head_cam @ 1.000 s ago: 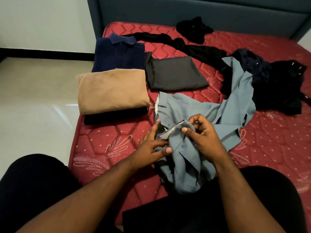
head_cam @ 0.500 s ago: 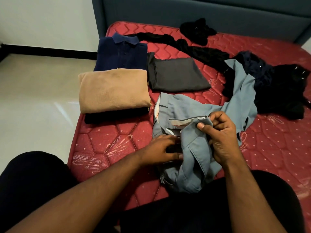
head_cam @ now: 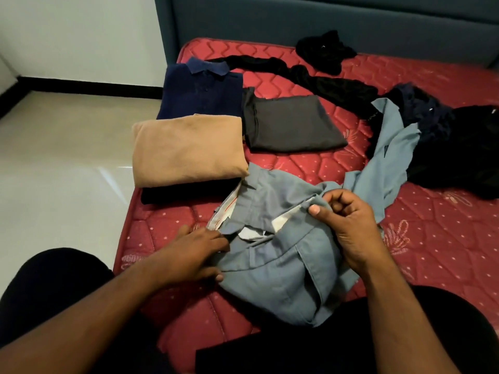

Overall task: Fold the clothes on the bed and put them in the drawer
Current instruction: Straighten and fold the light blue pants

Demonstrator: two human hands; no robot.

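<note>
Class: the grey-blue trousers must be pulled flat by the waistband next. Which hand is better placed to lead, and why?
Probably the right hand: it already pinches the waistband of the grey-blue trousers. The left hand only rests on the fabric's near edge.

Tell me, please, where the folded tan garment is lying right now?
In the head view, the folded tan garment lies at the mattress's left edge, atop a black garment, overlapping the navy polo shirt.
</note>
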